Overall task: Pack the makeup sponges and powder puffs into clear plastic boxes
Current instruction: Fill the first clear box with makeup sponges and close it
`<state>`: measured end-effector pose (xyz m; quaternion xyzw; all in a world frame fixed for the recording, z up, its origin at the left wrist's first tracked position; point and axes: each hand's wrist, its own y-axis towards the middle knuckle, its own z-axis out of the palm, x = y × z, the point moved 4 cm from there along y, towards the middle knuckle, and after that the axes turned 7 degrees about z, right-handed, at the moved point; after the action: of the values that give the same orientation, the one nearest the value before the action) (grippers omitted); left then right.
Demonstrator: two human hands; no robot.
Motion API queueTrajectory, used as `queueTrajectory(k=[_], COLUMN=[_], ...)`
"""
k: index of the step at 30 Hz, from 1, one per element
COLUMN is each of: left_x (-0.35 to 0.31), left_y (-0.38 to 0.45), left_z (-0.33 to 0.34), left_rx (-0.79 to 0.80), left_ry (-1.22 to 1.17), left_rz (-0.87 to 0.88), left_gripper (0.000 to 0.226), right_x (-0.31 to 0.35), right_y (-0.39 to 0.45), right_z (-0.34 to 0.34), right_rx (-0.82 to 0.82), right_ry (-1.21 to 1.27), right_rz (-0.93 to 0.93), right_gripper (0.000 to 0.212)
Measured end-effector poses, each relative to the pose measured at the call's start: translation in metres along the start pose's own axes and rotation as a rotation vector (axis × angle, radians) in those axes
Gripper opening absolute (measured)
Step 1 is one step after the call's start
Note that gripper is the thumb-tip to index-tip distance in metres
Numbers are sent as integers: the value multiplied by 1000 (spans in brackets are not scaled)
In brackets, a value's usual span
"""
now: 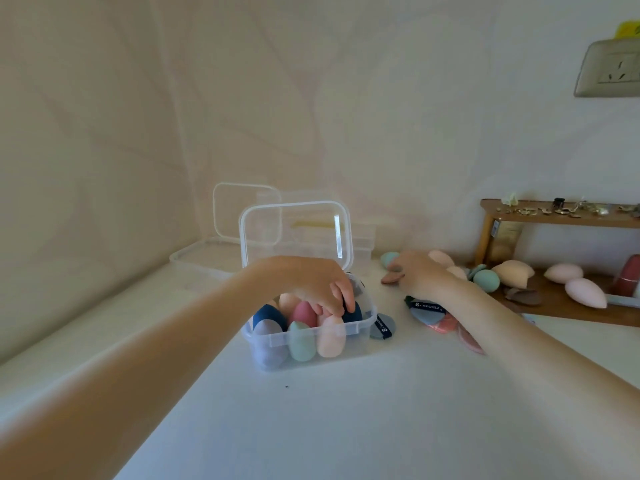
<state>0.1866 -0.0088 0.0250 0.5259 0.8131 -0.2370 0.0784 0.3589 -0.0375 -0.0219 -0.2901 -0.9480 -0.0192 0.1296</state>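
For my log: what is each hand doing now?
Left hand: fingers curled on dark blue sponge.
Right hand: grip cannot be told.

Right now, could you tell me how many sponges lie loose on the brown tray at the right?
4: a teal sponge, a peach one, and two pink ones. The right hand may hide more.

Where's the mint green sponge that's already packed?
In the clear box, front row: mint green sponge stands between the lilac sponge and the peach sponge, below the left hand.
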Motion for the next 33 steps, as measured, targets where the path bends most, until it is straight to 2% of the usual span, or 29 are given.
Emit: queueTrajectory(k=[5,9,12,15,20,22,24,26,27,28,30,33], left_x=[30,43,43,38,33,31,30,28,28,27,26,24], left_y=[12,37,43,27,14,10,7,3,2,-1,-4,-9], left_z=[-4,7,12,9,13,12,11,12,13,15,20,25], left_rx=[-45,38,38,26,-43,-74,-97,-106,-108,-108,-99,-109], left_ry=[-94,-57,-72,-148,-99,-68,-34,-10,-1,7,26,72], left_rz=[14,-78,-81,49,91,97,86,77,73,69,59,74], left_gripper=[22,28,29,21,22,21,21,21,22,22,23,25], right_x=[7,6,4,5,9,11,16,28,35,40,49,61], right_y=[43,58,59,49,21,8,-5,-20,-28,-37,-50,-61], right_z=[20,32,27,10,-23,-35,-41,-41,-40,-39,-36,-34], right_rx=[4,3,-102,-263,-412,-408,-304,-23,141,276,447,490], right_ry=[-117,-225,-212,-67,262,423,688,955,1003,976,811,582], right_rz=[28,144,147,79,-7,22,37,-19,-54,-93,-165,-227], right_gripper=[41,40,37,29,18,28,31,18,11,5,10,21])
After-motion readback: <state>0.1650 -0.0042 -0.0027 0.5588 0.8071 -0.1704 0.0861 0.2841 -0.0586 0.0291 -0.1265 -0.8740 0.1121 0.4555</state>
